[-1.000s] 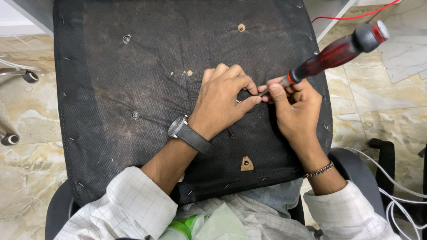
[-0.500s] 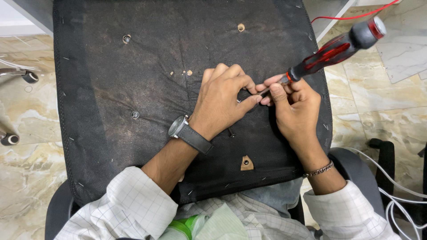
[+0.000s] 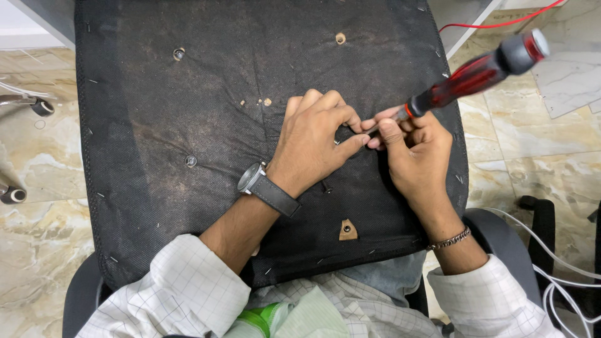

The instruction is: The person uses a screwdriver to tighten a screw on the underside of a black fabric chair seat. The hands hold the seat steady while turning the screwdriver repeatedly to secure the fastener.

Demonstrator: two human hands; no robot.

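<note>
The screwdriver point(image 3: 476, 75) has a red and black handle and slants from the upper right of the frame down toward the middle. The right hand point(image 3: 416, 153) is closed around it near its thin metal end. The left hand point(image 3: 313, 144), fingers curled, pinches at the tip against the black seat panel point(image 3: 156, 156). A grey wristwatch point(image 3: 266, 188) sits on the left wrist. Marble floor point(image 3: 37, 238) lies around.

Office: marble floor point(image 3: 37, 206), chair castors point(image 3: 42, 107), cables point(image 3: 551, 263)
</note>
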